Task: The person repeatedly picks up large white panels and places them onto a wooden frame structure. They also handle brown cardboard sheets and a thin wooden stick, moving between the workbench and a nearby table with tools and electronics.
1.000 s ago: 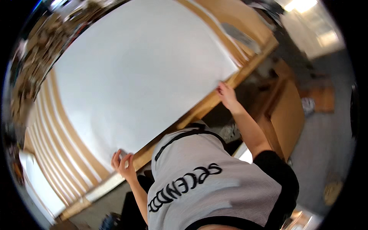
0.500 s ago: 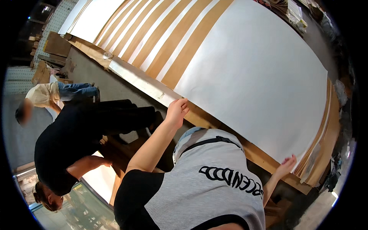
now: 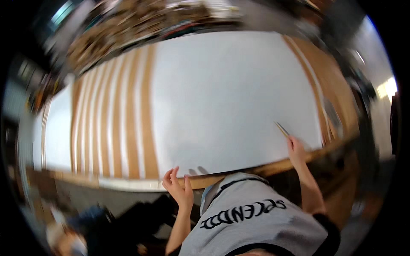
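My left hand (image 3: 177, 187) hovers at the near edge of the worktable (image 3: 273, 168), fingers apart and holding nothing. Its shadow falls on the large white sheet (image 3: 218, 98) spread across the table. My right hand (image 3: 295, 150) is closed round a slim, pointed, stick-like tool (image 3: 280, 128), whose end sticks out over the right part of that sheet; motion blur hides its exact kind. To the left, overlapping sheets show as a fan of brown strips (image 3: 131, 115) between white ones. More brown sheet edges (image 3: 333, 85) lie at the right end.
A blurred heap of brown material (image 3: 141, 30) stands beyond the far table edge. At the lower left, a person in black (image 3: 136, 222) bends close to the table, with another person (image 3: 64, 237) behind. A grey flat strip (image 3: 333, 113) lies on the right-hand sheets.
My view has swung to the right, so the table now runs across it. My right hand has moved in over the sheet, and the slim tool now shows in it. My left fingers have spread.
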{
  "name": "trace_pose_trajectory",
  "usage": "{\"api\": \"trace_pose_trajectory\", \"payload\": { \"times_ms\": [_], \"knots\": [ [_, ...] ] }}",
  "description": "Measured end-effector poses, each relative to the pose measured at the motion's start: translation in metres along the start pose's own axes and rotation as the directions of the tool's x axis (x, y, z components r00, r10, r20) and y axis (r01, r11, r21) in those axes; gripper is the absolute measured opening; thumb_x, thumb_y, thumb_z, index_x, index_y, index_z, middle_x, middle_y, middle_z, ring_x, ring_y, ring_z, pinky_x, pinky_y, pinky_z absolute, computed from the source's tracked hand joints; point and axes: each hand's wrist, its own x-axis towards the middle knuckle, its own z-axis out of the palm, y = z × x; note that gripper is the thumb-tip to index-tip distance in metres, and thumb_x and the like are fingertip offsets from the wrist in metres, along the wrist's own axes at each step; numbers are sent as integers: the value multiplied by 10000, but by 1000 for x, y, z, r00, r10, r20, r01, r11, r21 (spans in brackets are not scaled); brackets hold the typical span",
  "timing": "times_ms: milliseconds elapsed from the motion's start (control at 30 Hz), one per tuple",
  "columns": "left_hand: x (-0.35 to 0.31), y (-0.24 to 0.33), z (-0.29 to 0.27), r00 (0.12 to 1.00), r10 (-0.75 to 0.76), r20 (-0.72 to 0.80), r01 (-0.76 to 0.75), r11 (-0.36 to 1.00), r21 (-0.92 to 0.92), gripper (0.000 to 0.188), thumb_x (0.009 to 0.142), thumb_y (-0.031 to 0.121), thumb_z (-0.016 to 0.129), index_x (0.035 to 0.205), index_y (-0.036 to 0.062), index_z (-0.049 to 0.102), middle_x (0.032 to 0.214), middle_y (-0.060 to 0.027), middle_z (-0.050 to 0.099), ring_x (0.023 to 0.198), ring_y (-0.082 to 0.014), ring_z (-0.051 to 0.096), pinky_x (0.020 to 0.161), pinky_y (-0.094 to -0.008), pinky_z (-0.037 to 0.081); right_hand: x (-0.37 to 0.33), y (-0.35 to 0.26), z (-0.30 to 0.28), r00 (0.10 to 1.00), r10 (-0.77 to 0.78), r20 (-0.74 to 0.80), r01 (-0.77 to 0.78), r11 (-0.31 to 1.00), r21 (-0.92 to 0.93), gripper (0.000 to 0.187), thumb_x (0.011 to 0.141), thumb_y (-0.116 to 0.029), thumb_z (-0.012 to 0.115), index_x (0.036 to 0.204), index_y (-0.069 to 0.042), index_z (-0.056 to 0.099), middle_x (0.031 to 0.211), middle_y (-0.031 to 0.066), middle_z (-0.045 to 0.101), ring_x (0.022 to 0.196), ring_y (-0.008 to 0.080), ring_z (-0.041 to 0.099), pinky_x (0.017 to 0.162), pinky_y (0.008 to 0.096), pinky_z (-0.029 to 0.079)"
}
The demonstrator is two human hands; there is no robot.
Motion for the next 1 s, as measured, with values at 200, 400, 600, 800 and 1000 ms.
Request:
{"api": "trace_pose_trajectory", "payload": {
  "times_ms": [200,400,600,800,1000],
  "knots": [
    [-3,29,40,867,354,351,-407,909,90,293,745,111,564,1038,130,580,1149,-84,473,1024,-308,412,860,-428,321,-15,33,-23,943,170,-286,-181,983,-11,186,864,-228,432,936,-70,498,809,156,575,747,351,547,625,424,426],
    [-9,27,38,848,360,389,-473,845,250,298,726,123,556,1022,142,579,1156,-67,477,1035,-300,427,840,-436,331,-67,79,-32,929,353,-115,-355,935,6,167,873,-212,408,919,-81,500,768,147,583,720,354,555,601,434,435],
    [-6,41,45,817,422,393,-522,831,191,275,693,68,546,958,124,589,1070,-77,514,961,-281,480,816,-415,349,-45,136,-62,795,495,-351,-479,867,139,195,859,-241,438,886,-75,538,768,171,581,730,359,555,597,443,436],
    [3,38,63,884,356,302,-432,868,242,293,651,9,568,925,111,593,1020,-102,513,964,-288,478,818,-398,370,-88,180,-48,967,212,-141,-188,968,166,205,840,-224,468,845,-38,553,777,181,559,765,359,533,654,435,430],
    [-48,182,127,807,541,236,-569,819,68,228,682,31,578,895,107,606,1043,-117,515,966,-312,475,805,-399,403,-173,239,-9,939,323,117,-342,848,405,171,782,-196,577,858,-47,615,759,162,595,656,319,575,587,349,456]
  ]
}}
